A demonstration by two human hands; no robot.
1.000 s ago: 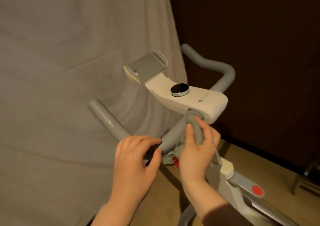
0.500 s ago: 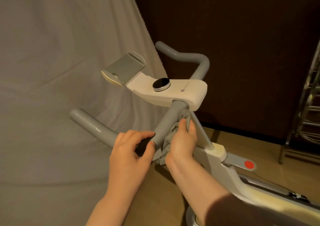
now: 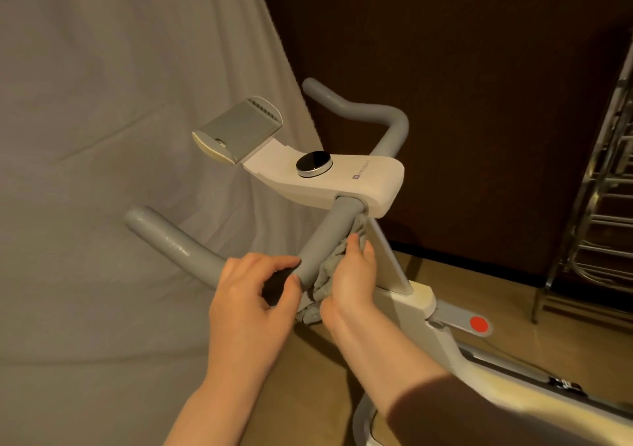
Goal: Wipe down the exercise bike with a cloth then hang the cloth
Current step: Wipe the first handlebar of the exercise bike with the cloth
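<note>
Right hand [image 3: 349, 281] pinches grey cloth [image 3: 325, 274] against handlebar [image 3: 329, 236] of exercise bike [image 3: 404, 305]. Left hand [image 3: 253, 295] curls round handlebar's near end. Console [image 3: 342, 178] logo unreadable.

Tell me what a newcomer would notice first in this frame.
Two bare hands meet at the centre on the bike's grey handlebar: the left hand grips the bar, and the right hand presses a grey cloth against its right side. Just above sits the white console with a round black dial, with a pale sheet hanging behind on the left.
</note>
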